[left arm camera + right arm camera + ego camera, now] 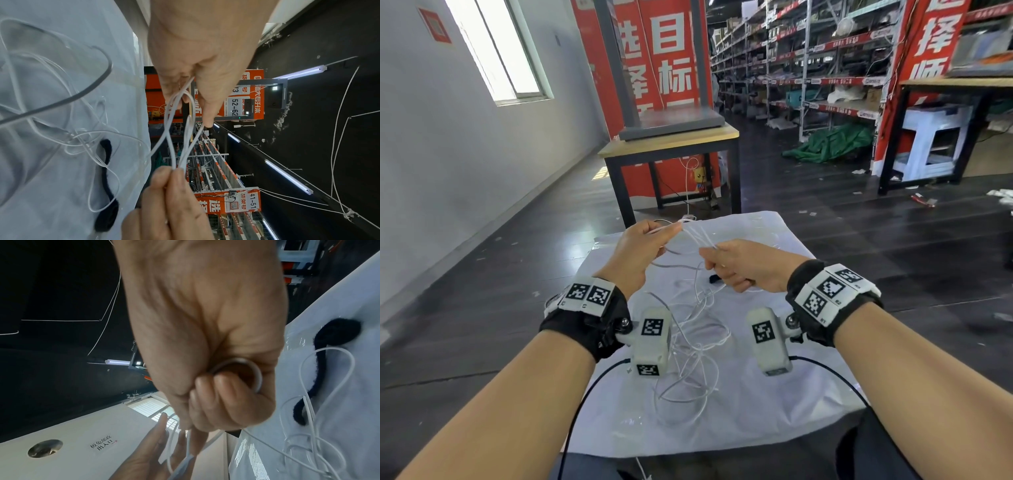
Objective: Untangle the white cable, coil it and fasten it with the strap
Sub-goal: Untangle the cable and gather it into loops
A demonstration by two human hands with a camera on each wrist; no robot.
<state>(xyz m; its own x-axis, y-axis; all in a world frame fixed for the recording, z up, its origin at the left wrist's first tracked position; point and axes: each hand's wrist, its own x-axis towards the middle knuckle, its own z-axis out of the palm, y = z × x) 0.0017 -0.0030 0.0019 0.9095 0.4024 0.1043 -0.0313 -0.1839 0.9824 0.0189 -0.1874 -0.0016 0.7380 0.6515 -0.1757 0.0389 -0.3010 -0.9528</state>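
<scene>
The thin white cable (690, 337) lies mostly as a loose tangle on a white sheet (774, 394). Both hands hold part of it above the sheet's far half. My left hand (671, 228) pinches a few looped strands (186, 146) between thumb and fingers. My right hand (710, 251) is closed in a fist on the other end of those strands, with a loop (259, 378) showing inside its curled fingers (205, 386). The short stretch between the hands is nearly taut. A black strap (714, 279) lies loose on the sheet under my right hand, with cable crossing it (337, 331).
The sheet covers a small surface with dark floor around it. A wooden table (671, 140) carrying a grey frame stands just beyond the far edge. Black camera leads (585, 394) hang from both wrists near the front. Shelving fills the background at right.
</scene>
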